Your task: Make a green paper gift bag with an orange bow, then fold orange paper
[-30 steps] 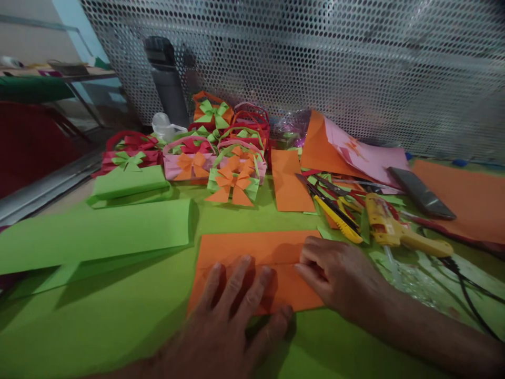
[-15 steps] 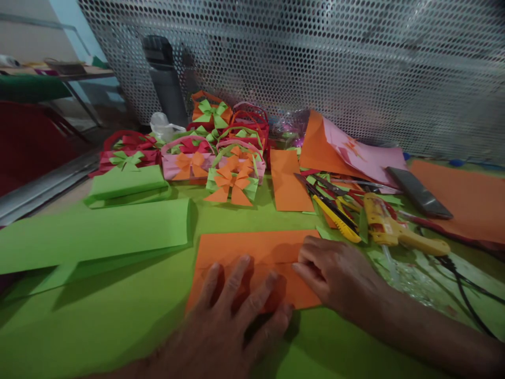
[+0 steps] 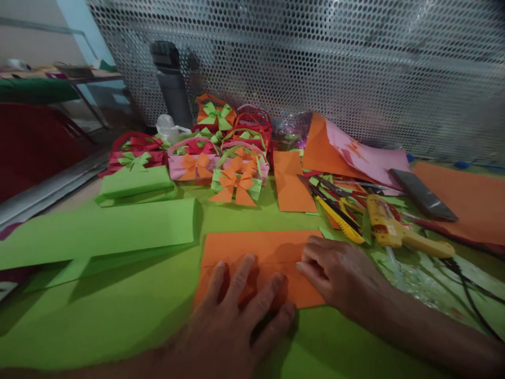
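Observation:
A folded sheet of orange paper (image 3: 260, 242) lies flat in front of me, with a crease or flap edge running across its middle. My left hand (image 3: 240, 310) rests palm down on its lower left part, fingers spread and stretched out. At the paper's right end, my right hand (image 3: 339, 273) is closed, its curled fingers and thumb touching the surface beside the crease line. Whatever those fingers may hold is hidden. Just beyond the paper stands a small green paper basket with an orange bow (image 3: 235, 184).
Folded green paper (image 3: 150, 226) lies to the left. Several small paper baskets (image 3: 193, 163) stand behind, near a dark bottle (image 3: 173, 89). On the right are a yellow cutter knife (image 3: 341, 221), a glue gun (image 3: 384, 221) with its cord, and a dark phone-like slab (image 3: 424, 195).
The camera view has shifted slightly. My left hand's fingers have moved a little on the orange paper. My right hand stays at the paper's right end, still curled.

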`<state>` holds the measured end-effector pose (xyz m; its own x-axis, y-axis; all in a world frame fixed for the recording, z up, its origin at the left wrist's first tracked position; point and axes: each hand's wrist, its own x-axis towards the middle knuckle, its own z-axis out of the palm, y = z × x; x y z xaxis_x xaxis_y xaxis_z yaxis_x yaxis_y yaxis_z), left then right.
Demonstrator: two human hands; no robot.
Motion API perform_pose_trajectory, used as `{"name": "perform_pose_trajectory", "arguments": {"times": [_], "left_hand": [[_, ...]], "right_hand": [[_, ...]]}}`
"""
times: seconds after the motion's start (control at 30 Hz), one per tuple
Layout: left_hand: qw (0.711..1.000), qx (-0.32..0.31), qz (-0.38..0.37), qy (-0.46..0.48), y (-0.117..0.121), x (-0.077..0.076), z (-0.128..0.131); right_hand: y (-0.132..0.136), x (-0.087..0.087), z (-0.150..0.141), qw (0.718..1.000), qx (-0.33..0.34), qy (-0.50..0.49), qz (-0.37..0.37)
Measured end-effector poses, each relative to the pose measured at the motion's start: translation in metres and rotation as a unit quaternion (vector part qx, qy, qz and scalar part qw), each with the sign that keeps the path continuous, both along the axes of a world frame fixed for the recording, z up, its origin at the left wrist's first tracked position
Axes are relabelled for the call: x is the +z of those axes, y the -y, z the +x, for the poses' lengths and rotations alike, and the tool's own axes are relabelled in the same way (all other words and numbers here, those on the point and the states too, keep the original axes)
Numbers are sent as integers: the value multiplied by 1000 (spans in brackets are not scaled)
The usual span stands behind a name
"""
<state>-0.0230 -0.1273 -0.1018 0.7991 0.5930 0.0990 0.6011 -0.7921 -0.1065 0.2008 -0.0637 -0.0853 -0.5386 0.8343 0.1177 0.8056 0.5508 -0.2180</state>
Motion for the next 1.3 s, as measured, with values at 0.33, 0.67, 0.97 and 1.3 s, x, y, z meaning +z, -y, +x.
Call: {"name": "perform_pose_trajectory", "arguments": {"times": [0.33,0.67,0.97,1.3], "left_hand": [[998,44,-43,3,7,-1,8],[997,38,-60,7,7,-3,6],[999,15,-37,2,3,-2,-1],[999,19,27,21,2,-13,-6]], "right_hand": [[-1,-12,6,996,44,-10,77],[-1,-12,7,997,38,-5,69],[-1,0,-1,1000,3,-9,4],[2,4,-5,998,-34,-34,-39]]}}
